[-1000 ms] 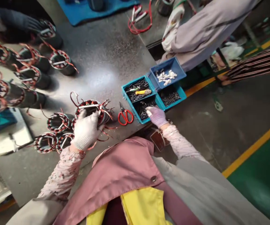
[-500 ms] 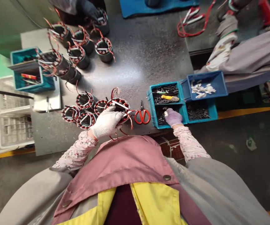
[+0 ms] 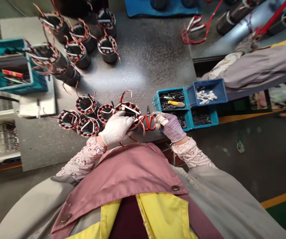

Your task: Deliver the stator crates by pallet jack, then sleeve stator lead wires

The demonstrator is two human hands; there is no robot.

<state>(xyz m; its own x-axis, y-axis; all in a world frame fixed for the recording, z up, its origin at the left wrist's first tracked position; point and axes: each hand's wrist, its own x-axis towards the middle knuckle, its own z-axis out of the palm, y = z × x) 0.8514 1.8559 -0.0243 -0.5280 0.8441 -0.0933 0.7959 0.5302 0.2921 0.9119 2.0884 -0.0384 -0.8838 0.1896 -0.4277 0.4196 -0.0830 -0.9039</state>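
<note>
My left hand (image 3: 116, 127), in a white knit glove, grips the near rim of a motor stator (image 3: 136, 109) with red-and-black windings, a white sleeve across it and loose copper-coloured leads. Red-handled scissors (image 3: 148, 125) lie to the stator's right, points away from me. Just right of them, above the bench edge, is my right hand (image 3: 170, 126) in a purple-and-white glove. Its fingers are pinched together; whatever they hold is too small to make out. Behind it stands a teal parts bin (image 3: 189, 114) with short black tubes and a yellow-handled tool (image 3: 176, 103).
Several smaller-looking stators (image 3: 88, 127) stand left of my left hand, more (image 3: 108, 49) farther back. A blue tray (image 3: 226, 91) of white pieces sits on the bins at right. A co-worker's sleeve (image 3: 254, 66) is beyond. A teal box (image 3: 37, 81) is at left.
My right hand has come out of the near bin compartment and moved left to beside the scissors. My left hand stays on the stator. The camera view has swung round.
</note>
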